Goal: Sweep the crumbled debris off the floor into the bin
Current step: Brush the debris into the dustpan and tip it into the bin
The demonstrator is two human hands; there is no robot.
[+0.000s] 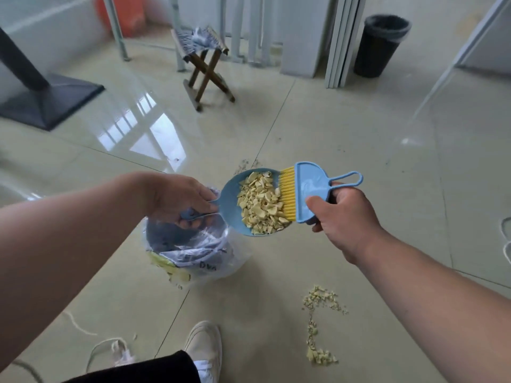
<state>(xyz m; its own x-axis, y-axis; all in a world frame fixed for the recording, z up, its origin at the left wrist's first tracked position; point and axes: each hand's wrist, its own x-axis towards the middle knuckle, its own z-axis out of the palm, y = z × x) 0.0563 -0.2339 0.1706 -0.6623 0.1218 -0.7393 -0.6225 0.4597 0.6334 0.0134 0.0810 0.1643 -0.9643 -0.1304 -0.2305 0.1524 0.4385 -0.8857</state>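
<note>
Hands aloft: left hand (177, 200) grips the heaped dustpan (249, 201) beside the lined bin (188, 244), right hand (345, 208) holds the brush (301, 189); early tilting risks spilling crumbs (260, 203) onto the floor (359, 128), where debris (318, 324) remains.

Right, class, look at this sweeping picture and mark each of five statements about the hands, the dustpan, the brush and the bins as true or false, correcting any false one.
1. The left hand grips the handle of the blue dustpan. True.
2. The dustpan is empty. False: it is full of pale yellow debris.
3. The right hand holds a blue brush whose yellow bristles touch the debris in the pan. True.
4. All the debris is off the floor. False: a trail of crumbs lies on the tiles below the right arm.
5. The bag-lined bin under the left hand is black. False: it is blue with a clear bag; the black bin stands far off.
</note>
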